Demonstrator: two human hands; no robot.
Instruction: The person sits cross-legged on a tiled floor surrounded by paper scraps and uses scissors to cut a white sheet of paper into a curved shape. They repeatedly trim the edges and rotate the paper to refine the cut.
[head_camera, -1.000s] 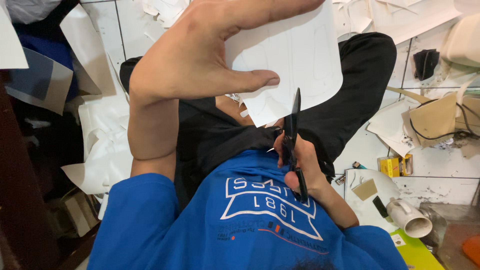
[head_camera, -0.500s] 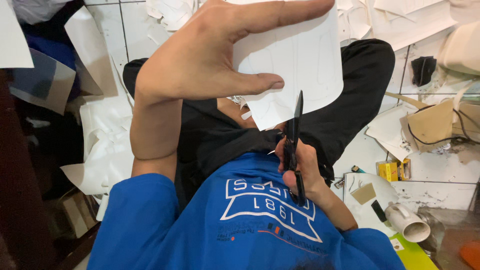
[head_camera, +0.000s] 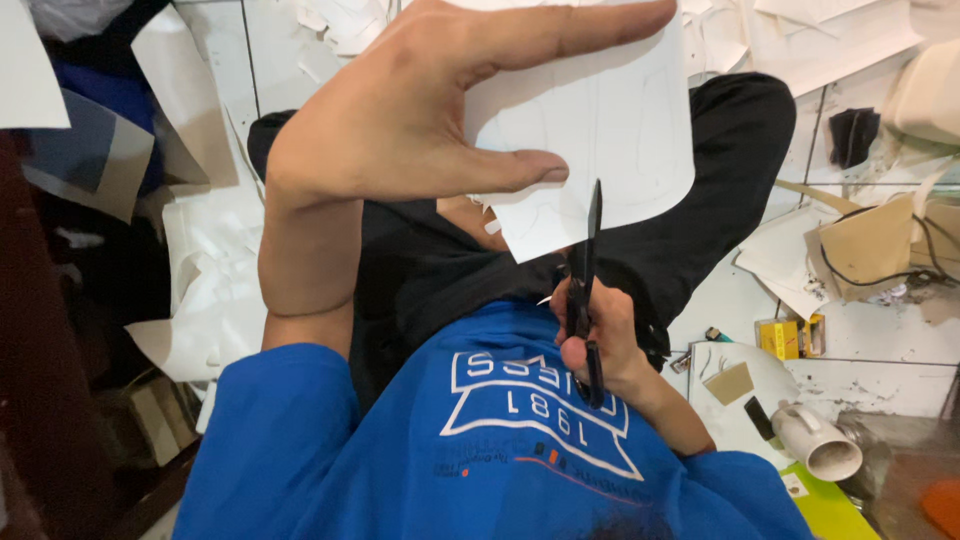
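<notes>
My left hand (head_camera: 400, 130) holds up a white sheet of paper (head_camera: 625, 130) with faint drawn lines, thumb on its near face and index finger along its top edge. My right hand (head_camera: 605, 335) grips black scissors (head_camera: 590, 240) over my lap. The blades point up and meet the sheet's lower edge, just right of my thumb tip. A cut flap of the paper hangs at the lower left corner. Below are my blue printed shirt (head_camera: 480, 450) and black trousers (head_camera: 440, 270).
White paper offcuts (head_camera: 215, 270) lie on the tiled floor at left and along the top. At right are a piece of cardboard with a black cable (head_camera: 870, 240), a small yellow box (head_camera: 785, 335) and a white tube (head_camera: 820, 445). Dark wooden furniture (head_camera: 30, 400) stands at far left.
My left hand and the sheet have shifted slightly, with the index finger stretched further right. The scissors have stayed almost where they were, at the sheet's lower edge.
</notes>
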